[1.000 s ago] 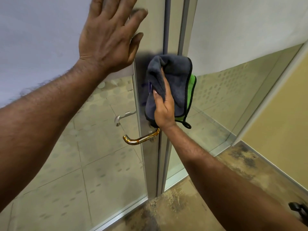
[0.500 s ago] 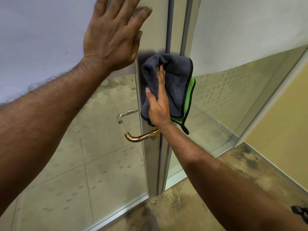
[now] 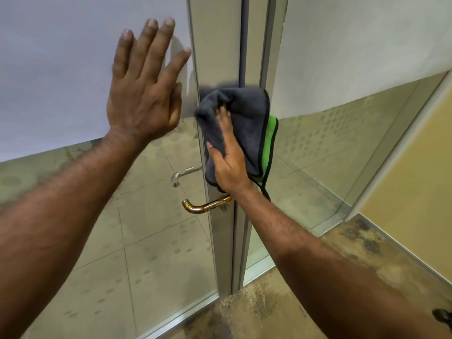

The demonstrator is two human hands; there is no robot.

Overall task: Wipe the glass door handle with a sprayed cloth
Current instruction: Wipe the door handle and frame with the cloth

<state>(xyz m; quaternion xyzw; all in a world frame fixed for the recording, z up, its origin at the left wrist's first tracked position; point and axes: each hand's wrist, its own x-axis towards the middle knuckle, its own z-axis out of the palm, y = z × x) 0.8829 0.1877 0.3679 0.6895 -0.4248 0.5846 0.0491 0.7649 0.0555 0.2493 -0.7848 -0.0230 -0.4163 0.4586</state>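
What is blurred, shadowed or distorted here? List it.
Head view: cloth top edge and right hand fingertips smeared by motion; head view: left hand casts soft shadow on frosted glass; head view: door frame edges converge downward, wide lens.

- The place looks like an office or a similar commercial interior rather than a home.
- A glass door (image 3: 146, 241) hangs in a slim, pale metal frame (image 3: 220, 45). A second glass panel (image 3: 330, 155) runs on to the right as a partition.
- A wide frosted band (image 3: 61, 81) covers the upper glass. Rows of frosted dots thin out beneath it, as on privacy film.
- A brass-coloured lever handle (image 3: 203, 207) sits on the near side of the door and a silver handle (image 3: 183, 172) on the far side.
- Large pale floor tiles (image 3: 156, 260) show through the glass.
- The near floor (image 3: 354, 253) is mottled brown and looks worn. It meets a plain beige wall (image 3: 415, 167) on the right.
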